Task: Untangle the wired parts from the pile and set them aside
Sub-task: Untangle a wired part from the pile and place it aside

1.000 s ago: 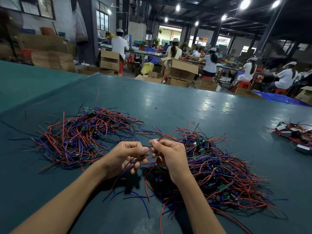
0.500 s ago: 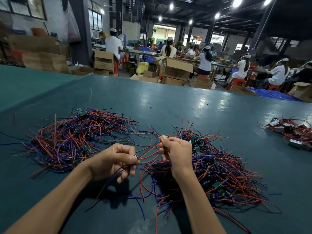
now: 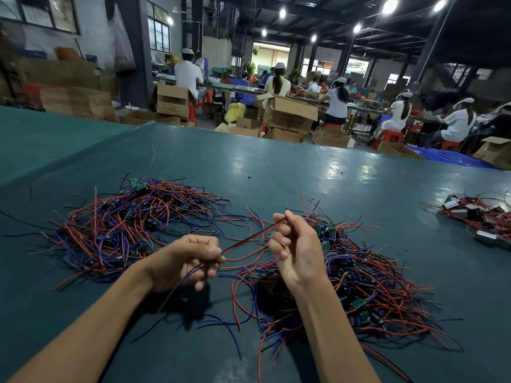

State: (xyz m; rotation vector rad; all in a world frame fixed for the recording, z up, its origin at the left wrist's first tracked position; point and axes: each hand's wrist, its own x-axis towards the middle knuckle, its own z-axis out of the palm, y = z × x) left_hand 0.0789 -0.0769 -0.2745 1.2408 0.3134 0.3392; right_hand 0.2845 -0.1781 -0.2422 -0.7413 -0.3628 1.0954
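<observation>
Three heaps of wired parts are counted on the teal counter (image 3: 304,175). The left pile (image 3: 132,228) is spread beyond the left hand (image 3: 190,261). The right pile (image 3: 373,277) lies beneath and beyond the right hand (image 3: 296,250). A smaller third pile (image 3: 475,217) is set well apart near the counter's right edge, with grey blocks seen among its wires.

The two larger piles are made up of thin red, blue and black leads, heavily tangled, with loose ends fanned outward. Small green circuit boards (image 3: 358,303) are scattered through them; their number cannot be told.

Two hands are held above the counter, between the left and right piles. One wire pair (image 3: 251,236), red beside black, is drawn taut between them, slanting upward to the right. Its lower end is gripped in the curled fingers of the left hand, together with blue and dark strands that trail down below the hand. Its upper end is pinched by the right hand, whose other fingers are curled in.
</observation>
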